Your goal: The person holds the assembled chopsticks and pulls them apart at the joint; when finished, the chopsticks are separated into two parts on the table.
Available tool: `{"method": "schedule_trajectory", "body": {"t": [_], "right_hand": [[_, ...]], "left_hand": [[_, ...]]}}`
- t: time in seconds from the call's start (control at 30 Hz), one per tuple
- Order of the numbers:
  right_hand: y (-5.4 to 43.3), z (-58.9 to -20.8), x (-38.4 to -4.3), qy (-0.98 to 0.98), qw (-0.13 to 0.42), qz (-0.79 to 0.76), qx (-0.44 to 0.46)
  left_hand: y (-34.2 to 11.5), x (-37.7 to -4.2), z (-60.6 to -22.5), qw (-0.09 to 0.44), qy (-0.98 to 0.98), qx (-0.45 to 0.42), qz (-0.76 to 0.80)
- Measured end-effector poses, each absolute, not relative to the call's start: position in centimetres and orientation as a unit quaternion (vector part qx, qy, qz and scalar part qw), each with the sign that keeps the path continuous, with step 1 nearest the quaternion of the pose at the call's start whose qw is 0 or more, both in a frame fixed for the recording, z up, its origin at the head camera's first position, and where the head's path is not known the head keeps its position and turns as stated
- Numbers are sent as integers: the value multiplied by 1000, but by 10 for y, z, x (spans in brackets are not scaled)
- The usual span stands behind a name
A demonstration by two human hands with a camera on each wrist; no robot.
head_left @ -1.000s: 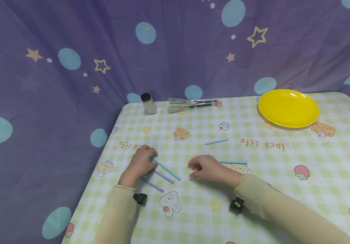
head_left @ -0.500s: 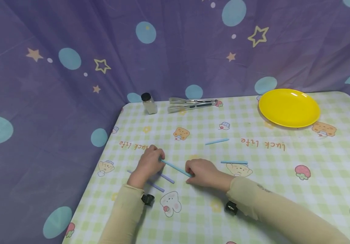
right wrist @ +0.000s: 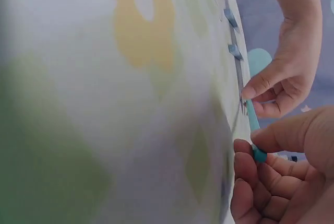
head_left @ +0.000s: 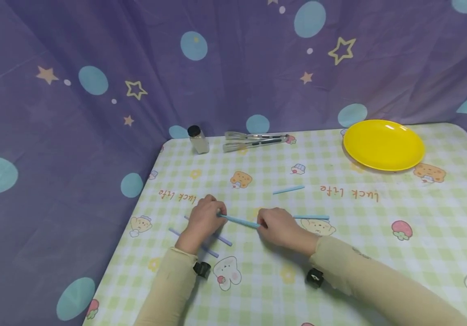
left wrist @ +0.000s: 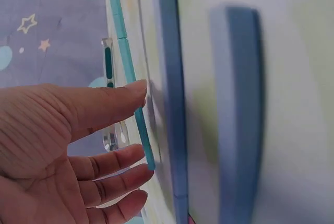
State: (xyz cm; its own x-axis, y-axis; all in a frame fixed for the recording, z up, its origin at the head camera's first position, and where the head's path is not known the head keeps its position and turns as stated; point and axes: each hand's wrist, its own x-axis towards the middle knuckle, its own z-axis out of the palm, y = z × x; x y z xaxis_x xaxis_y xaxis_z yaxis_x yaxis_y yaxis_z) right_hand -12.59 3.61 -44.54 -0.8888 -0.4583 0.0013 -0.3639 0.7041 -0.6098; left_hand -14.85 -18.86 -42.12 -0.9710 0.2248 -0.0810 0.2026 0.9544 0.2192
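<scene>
A thin teal stick point(head_left: 239, 222) spans the gap between both hands, lying roughly crosswise near the tablecloth. My left hand point(head_left: 204, 221) pinches its left end between thumb and fingers; in the left wrist view, thin joint lines show along the teal stick point(left wrist: 121, 28). At the other end, the thumb and fingers of my right hand point(head_left: 281, 228) pinch it, and the teal tip point(right wrist: 259, 154) pokes out between them in the right wrist view. Two purple sticks, a nearer one point(head_left: 210, 251) and a farther one point(head_left: 223, 239), lie partly hidden under my left hand and wrist.
Two more light blue sticks, one farther back point(head_left: 288, 189) and one beside my right wrist point(head_left: 312, 217), lie on the checked tablecloth point(head_left: 258, 290). Along the back edge stand a black-capped jar point(head_left: 199, 140), metal tongs point(head_left: 254, 142) and a yellow plate point(head_left: 384, 146).
My left hand has carried the teal stick rightward, away from the purple sticks. My right hand, bare a second ago, has taken its right end, and the stick has turned nearer to level.
</scene>
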Motion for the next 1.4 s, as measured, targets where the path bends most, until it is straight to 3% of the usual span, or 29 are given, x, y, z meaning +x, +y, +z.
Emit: {"method": "schedule_trajectory", "body": {"t": [0.47,0.83,1.03,1.4], "right_hand": [[90,-430,-136,911,25,-353,-212],[126,-427,-128,906,1,-378,-190],[137,-423,-127,904,-18,-375,-205],[147,-422,-123,896,-47,-359,-258]], "left_hand": [[-166,-148,-413,66,955,157,243],[-138,-153,-417,103,885,284,354],[-120,-154,-417,134,864,290,389],[-90,-151,-417,118,852,308,407]]}}
